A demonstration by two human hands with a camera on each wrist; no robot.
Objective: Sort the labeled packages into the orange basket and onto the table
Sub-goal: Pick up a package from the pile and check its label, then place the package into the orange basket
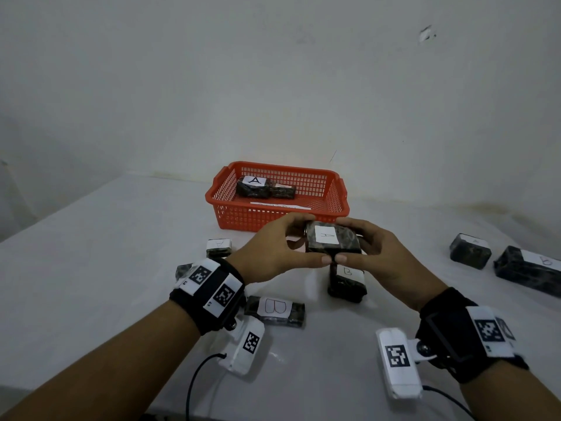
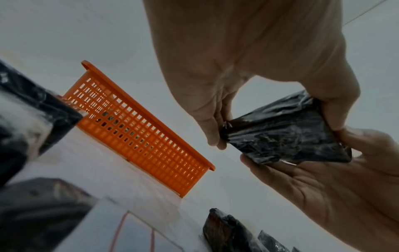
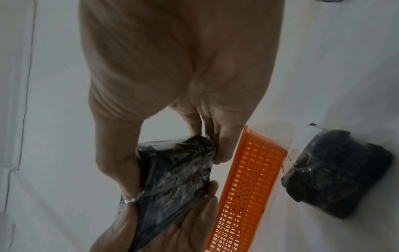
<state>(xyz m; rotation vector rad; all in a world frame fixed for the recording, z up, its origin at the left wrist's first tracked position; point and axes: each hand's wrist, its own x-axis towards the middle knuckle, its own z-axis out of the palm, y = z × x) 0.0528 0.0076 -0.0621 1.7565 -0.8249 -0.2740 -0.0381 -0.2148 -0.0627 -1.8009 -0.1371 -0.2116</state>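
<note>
Both hands hold one small dark plastic-wrapped package w/ a white paper label marked "A" (image 1: 332, 242), lifted off the white table (image 1: 106, 253), just in front of the orange plastic mesh basket (image 1: 331, 183). Left hand (image 1: 273, 253) grasps the pkg's left side, fingers curled over the far edge & thumb along the near edge. Right hand (image 1: 385, 256) grips the right side the same way; the two thumb tips nearly meet under the label. Left-wrist view shows the pkg (image 2: 285, 133) pinched between left fingertips (image 2: 213, 129) & thumb, w/ the right palm (image 2: 323, 187) cupped under it. Right-wrist view: same pkg (image 3: 172, 179) between right thumb & fingers, left hand (image 3: 172, 230) below it.

Inside the basket: a dark wrapped pkg labelled "A" (image 1: 253, 187) lying against another dark pkg (image 1: 283, 191), its label too small to read. A white paper strip (image 1: 280, 205) sits on the basket's near wall.

On the table below the hands: an upright dark pkg marked "B" (image 1: 346, 281), a flat one marked "B" in red (image 1: 274, 309), and one w/ a faint "A" (image 1: 219, 247) to the left. Far right: two more dark pkgs, a small one (image 1: 470, 250) & a long one (image 1: 528, 270), touching or nearly so. Black wrist straps w/ square coded tags (image 1: 209, 287) on both wrists.
</note>
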